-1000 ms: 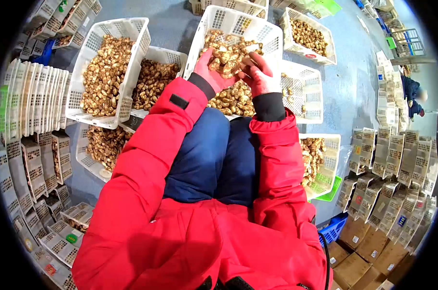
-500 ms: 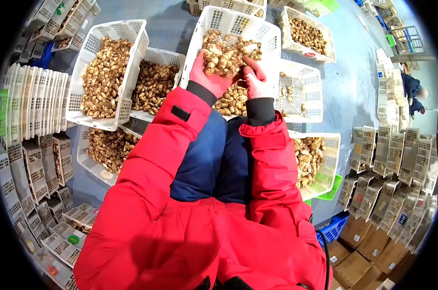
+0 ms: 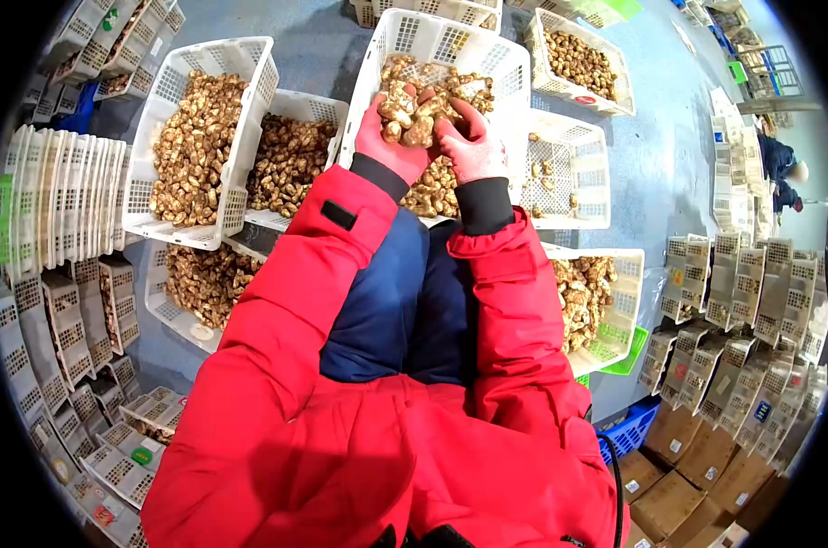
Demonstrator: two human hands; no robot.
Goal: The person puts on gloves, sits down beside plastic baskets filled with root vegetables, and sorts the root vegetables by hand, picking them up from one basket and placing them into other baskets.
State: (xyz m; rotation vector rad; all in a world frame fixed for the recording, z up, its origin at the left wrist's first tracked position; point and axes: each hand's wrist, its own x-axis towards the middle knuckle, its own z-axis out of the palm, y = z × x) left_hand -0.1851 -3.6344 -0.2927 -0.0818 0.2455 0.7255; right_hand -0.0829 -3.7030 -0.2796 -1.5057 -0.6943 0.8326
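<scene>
My left hand [image 3: 389, 151], in a reddish glove, is closed around the left side of a clump of knobbly brown roots [image 3: 416, 128]. The clump is pale tan in places, with rounded, shiny lumps facing me. Against its right side curl the thumb and fingers of my right hand [image 3: 473, 151], in a red and white glove. Both hands are over a white perforated crate [image 3: 510, 68], in front of my knees. More of the same roots [image 3: 439, 190] lie in that crate, below and beyond my hands. Some fingertips are hidden behind the clump.
At left, a tall crate [image 3: 262, 82] and a lower crate [image 3: 314, 105] hold similar roots. To the right is a crate [image 3: 587, 151] with a few pieces. Stacked crates [image 3: 62, 196] line the left side; cardboard boxes [image 3: 683, 489] lie lower right. A person [image 3: 779, 173] is far right.
The clump has turned and shows rounder, darker lumps towards me. My right hand has shifted slightly left, with its fingers closer in on the clump. My left hand has stayed nearly in place.
</scene>
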